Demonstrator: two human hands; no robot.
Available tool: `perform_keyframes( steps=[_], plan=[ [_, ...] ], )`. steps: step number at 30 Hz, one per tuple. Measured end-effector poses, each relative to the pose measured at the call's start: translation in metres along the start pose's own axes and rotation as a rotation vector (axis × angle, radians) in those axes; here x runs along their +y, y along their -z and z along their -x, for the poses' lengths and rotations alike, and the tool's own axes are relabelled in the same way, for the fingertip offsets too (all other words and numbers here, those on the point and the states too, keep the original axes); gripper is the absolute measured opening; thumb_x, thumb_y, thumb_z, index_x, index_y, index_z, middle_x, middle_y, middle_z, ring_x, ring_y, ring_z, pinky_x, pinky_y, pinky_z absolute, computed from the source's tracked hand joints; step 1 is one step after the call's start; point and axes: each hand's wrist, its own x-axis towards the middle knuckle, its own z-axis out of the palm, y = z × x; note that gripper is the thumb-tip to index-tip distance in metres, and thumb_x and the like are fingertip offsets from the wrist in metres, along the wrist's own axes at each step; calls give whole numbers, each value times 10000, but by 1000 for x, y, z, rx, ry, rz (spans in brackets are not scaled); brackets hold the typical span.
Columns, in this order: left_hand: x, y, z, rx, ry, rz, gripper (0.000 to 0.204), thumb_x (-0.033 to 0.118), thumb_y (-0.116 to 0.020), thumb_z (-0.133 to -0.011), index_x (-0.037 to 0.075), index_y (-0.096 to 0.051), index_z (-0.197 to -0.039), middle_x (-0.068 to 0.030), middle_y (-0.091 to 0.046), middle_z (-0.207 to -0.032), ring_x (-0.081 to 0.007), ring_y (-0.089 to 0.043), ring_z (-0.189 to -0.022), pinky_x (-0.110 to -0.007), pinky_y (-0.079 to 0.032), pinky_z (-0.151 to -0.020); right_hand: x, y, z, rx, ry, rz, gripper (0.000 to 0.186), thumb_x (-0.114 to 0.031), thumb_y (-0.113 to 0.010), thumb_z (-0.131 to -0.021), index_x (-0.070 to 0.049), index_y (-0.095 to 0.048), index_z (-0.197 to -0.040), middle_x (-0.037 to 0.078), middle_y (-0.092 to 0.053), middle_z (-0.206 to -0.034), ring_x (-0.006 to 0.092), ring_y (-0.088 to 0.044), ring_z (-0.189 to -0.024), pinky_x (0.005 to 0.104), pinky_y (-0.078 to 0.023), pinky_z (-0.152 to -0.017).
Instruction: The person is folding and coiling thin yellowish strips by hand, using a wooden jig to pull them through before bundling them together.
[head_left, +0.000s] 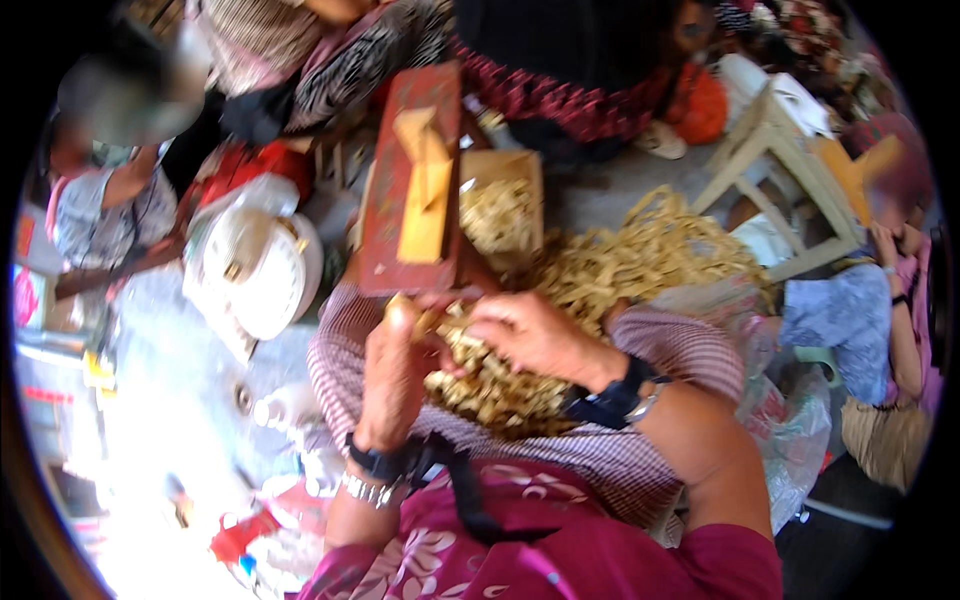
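Observation:
My left hand is closed, thumb up, around a small folded yellowish strip. My right hand is just beside it, its fingers bent and pinched together. What lies between those fingertips is too small and blurred to make out. Beneath both hands, a heap of short folded yellowish pieces fills my lap, partly hidden by the hands. Directly beyond my fingers stands a worn red wooden bench. On its top lies an orange-yellow block-like piece with a raised upright part.
An open cardboard box of folded pieces stands right of the bench. Long pale strips are piled on the floor farther right, near an overturned wooden stool. A white round appliance stands left. Several people sit around.

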Motion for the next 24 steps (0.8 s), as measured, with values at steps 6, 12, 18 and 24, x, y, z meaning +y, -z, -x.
perform_keyframes(
  steps=[6,12,18,24],
  plan=[
    [-1,14,4,-5,85,-56,257,284,-537,-944,48,-572,-1038,-17,-533,-681,-45,-392,-472,-188,-353,-411,-2,-9,-4,15,39,127,169,-138,-591,-886,28,-581,-917,161,-559,-738,213,-503,-571,341,-413,-546],
    [7,31,0,-47,60,309,60,98,-564,-899,75,-541,-950,54,-417,-685,-28,-331,-507,-168,-284,-415,-4,-4,-5,21,143,205,211,-189,-577,-900,12,-588,-839,104,-516,-625,189,-469,-538,313,-394,-523],
    [24,32,-9,44,-20,310,15,72,-516,-901,60,-523,-894,64,-393,-648,-24,-320,-497,-179,-297,-436,-11,13,-10,72,197,263,251,-207,-564,-917,12,-593,-798,34,-482,-594,84,-413,-535,266,-354,-491],
    [52,24,-61,-39,-152,134,51,119,-550,-902,69,-545,-910,73,-397,-644,-15,-338,-523,-179,-280,-442,-32,40,-54,277,303,425,234,-170,-580,-898,25,-530,-777,138,-442,-573,192,-393,-491,325,-359,-482]
  ],
)
